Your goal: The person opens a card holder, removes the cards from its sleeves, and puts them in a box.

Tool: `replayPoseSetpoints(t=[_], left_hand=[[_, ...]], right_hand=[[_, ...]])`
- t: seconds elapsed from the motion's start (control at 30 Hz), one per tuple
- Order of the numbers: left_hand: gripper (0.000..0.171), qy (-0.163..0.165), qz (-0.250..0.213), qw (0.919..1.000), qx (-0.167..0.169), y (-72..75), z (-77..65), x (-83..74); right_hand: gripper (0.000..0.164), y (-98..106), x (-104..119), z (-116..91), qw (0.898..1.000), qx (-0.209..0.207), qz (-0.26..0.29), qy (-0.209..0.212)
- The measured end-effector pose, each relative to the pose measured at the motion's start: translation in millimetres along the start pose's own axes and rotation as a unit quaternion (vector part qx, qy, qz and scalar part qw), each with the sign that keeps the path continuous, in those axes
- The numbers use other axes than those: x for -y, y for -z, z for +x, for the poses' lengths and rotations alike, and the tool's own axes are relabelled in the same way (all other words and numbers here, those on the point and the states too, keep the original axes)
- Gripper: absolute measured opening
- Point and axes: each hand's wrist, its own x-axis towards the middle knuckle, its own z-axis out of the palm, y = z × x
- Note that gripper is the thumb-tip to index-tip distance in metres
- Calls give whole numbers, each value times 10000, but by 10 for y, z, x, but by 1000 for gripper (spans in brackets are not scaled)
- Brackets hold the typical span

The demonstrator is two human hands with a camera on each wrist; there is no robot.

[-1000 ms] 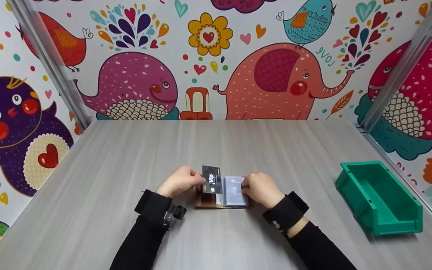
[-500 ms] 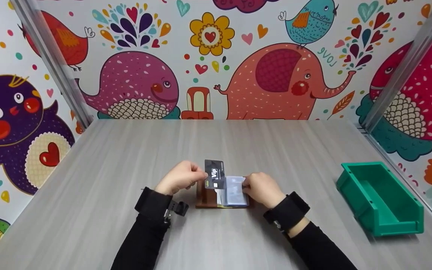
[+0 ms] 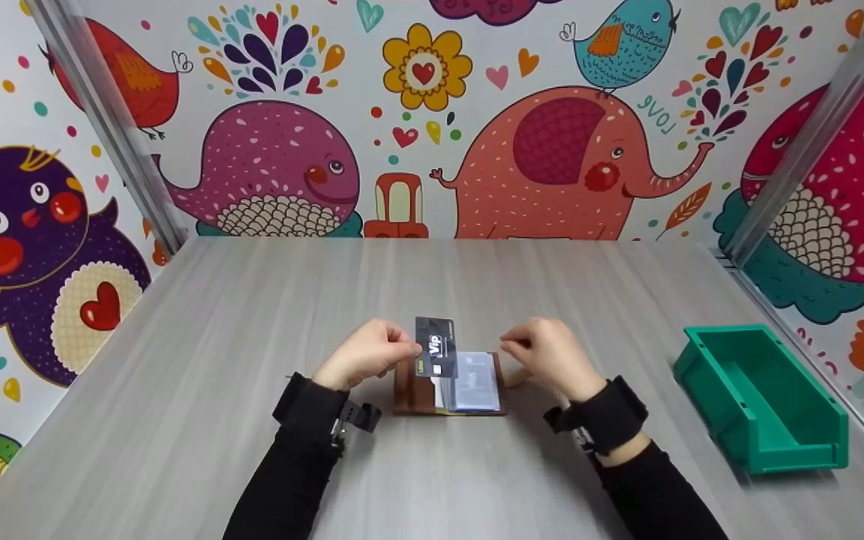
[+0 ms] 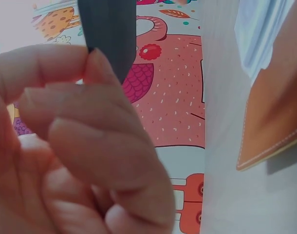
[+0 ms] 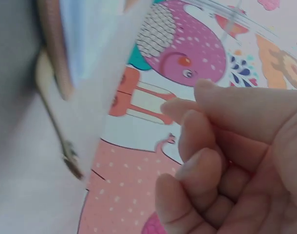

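Note:
Between thumb and forefinger, my left hand [image 3: 364,352] pinches the left edge of a black bank-style card [image 3: 436,349] marked "Vip". The card is raised over an open brown card wallet [image 3: 421,399] on the table. Clear plastic sleeves [image 3: 475,384] fill the wallet's right side. The left wrist view shows the card [image 4: 109,34] nearly edge-on and the wallet's stitched corner [image 4: 270,122]. My right hand [image 3: 554,358] hovers just right of the wallet, fingers loosely curled and holding nothing. A narrow closing strap [image 5: 53,112] sticks out from the wallet's right side, below that hand.
A green plastic bin [image 3: 766,397] stands at the right of the light wood-grain table [image 3: 312,285]. Patterned panels with cartoon animals [image 3: 544,172] enclose the back and sides, joined by metal posts [image 3: 106,124].
My left hand has lifted the card up and slightly right, away from the wallet. The right hand has let go of the sleeves and moved up and to the right.

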Motion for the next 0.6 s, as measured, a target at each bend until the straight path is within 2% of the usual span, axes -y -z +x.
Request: replayPoseSetpoints(t=[0.17, 0.27, 0.4, 0.6], left_hand=[[33, -83, -19, 10000, 23, -20, -7, -20], [32, -196, -50, 9998, 58, -36, -9, -28], [33, -353, -154, 9991, 156, -64, -7, -31], [29, -431, -259, 9986, 167, -119, 1, -35]], right_hand=[[7, 127, 48, -11, 9992, -210, 254, -203], [10, 137, 99, -13, 9985, -148, 457, -256], [19, 92, 168, -18, 9950, 289, 935, -216], [25, 2, 249, -23, 9831, 863, 1611, -110]])
